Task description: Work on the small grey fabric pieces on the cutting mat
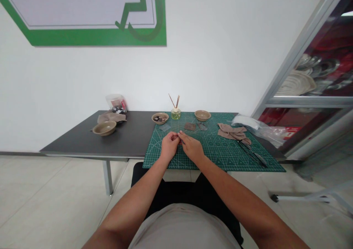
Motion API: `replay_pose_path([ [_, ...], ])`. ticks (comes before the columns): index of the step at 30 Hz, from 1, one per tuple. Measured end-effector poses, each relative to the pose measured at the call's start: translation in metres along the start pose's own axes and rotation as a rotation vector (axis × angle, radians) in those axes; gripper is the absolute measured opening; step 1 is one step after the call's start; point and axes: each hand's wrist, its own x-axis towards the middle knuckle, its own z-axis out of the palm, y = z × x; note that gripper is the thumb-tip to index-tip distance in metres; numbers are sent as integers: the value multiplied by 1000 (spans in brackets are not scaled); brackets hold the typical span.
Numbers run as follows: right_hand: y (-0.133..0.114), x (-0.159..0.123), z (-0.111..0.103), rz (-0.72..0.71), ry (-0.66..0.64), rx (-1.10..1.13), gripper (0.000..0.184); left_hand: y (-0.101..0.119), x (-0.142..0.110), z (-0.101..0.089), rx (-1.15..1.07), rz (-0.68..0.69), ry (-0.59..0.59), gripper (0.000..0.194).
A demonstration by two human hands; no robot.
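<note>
Above the green cutting mat [215, 153], my left hand [170, 145] and my right hand [192, 147] meet with bent fingers. The fingertips pinch together around something small and mostly hidden; a reddish sliver shows between the hands, too small to name. Just beyond them lie a brown rectangular piece [189, 126], a clear flat packet [165, 127] and a small greyish packet [202, 126]. A tan bowl [160, 121] holding dark and pale small pieces stands behind my left hand. Another tan bowl [202, 115] stands behind my right hand.
A reed diffuser [175, 113] stands at the back. On the right are a crumpled brown cloth [232, 131], dark slim tools [252, 153] and a plastic bag [259, 127]. On the left are a third bowl [104, 128], another cloth [111, 116] and a clear container [117, 103].
</note>
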Motion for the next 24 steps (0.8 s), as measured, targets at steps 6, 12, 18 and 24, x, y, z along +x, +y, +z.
replay_pose_path([
  [6,0,-1,0,74,52,19,42,-2,0,1,-59,-11,-23,16],
  [12,3,2,-2,164,109,75,39,-6,4,-1,-117,-22,-19,20],
  [18,4,7,-9,289,229,167,33,-8,8,-1,-171,-74,3,23],
  [24,2,7,-8,171,179,246,30,-9,9,-1,8,-27,-63,14],
])
